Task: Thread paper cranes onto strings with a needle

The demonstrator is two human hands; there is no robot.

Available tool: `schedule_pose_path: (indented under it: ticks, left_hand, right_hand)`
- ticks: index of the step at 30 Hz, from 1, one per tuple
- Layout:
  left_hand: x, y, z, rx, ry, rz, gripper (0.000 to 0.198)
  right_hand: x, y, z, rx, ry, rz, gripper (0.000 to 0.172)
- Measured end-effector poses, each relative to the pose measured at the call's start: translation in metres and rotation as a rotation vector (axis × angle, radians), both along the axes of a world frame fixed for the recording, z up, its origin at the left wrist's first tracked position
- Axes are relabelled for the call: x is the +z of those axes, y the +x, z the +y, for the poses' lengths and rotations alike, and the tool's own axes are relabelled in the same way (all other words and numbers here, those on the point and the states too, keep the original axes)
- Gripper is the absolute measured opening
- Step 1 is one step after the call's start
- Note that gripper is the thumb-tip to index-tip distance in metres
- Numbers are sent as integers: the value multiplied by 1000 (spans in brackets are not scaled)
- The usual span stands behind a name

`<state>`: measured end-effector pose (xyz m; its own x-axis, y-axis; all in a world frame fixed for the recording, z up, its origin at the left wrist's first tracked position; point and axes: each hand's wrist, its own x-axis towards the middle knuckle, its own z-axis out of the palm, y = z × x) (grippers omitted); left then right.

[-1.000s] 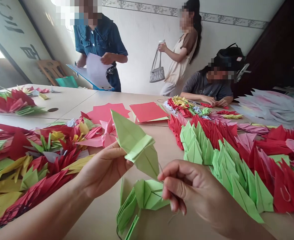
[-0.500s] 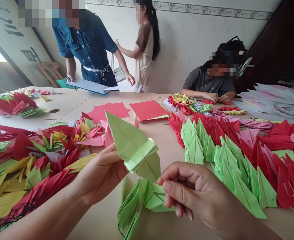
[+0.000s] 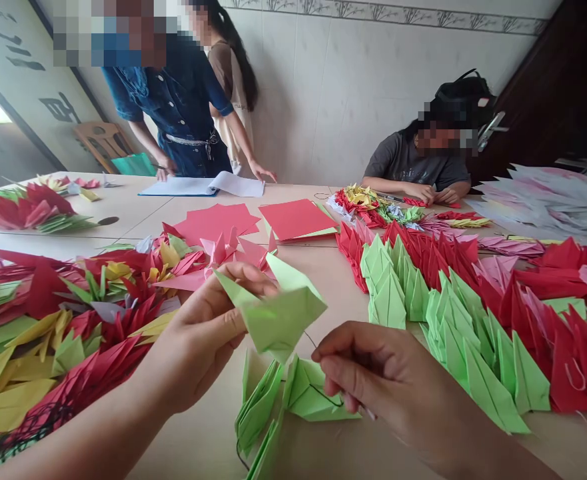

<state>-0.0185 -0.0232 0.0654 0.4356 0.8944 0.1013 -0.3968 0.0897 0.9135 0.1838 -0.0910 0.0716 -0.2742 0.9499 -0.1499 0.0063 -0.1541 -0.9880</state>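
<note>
My left hand (image 3: 218,327) is closed on a light green folded paper crane (image 3: 283,317), thumb and fingers gripping its left side. Its wings are spread apart. Just right of it, my right hand (image 3: 373,373) pinches a thin needle (image 3: 310,339) whose upper end points at the crane's lower right edge; whether they touch I cannot tell. Dark thread (image 3: 324,395) hangs below my right fingers, across more green folded paper pieces (image 3: 313,400) on the table. Those pieces lie bunched together under both hands.
Mixed folded paper (image 3: 98,313) is heaped on the left. Rows of green folded pieces (image 3: 468,347) and red ones (image 3: 548,340) line the right. Red paper sheets (image 3: 296,220) lie ahead. Across the table, one person stands over a notebook (image 3: 178,187), another stands behind, and a third sits working.
My left hand has turned the crane, and its wings now show spread. My right hand has hardly moved. The standing person's notebook now lies on the table; the person behind has shifted left.
</note>
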Motion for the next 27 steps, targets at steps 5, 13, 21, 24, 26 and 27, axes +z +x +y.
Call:
schedule_pose_path:
  ticks: [5,13,21,24,26,27]
  left_hand:
    - [4,-3,-17,-4,254,162,25]
    - [12,0,-28,70,249,232,25]
    - [16,-1,-34,76,267,303,26]
    - [18,-1,-36,59,252,301,26]
    - [20,-1,-37,52,241,287,27]
    - [20,0,-37,49,234,278,27]
  right_hand:
    - [-14,-4,1,27,87,-1,19]
    - [-14,-3,-1,-20,150,-127,27]
    - [-14,-3,-3,-22,98,-98,21]
    - [-15,-5,-3,5,56,20,17]
    - [-15,-7,-3,16,14,101,14]
    - [-15,-8,-3,10,-9,133,11]
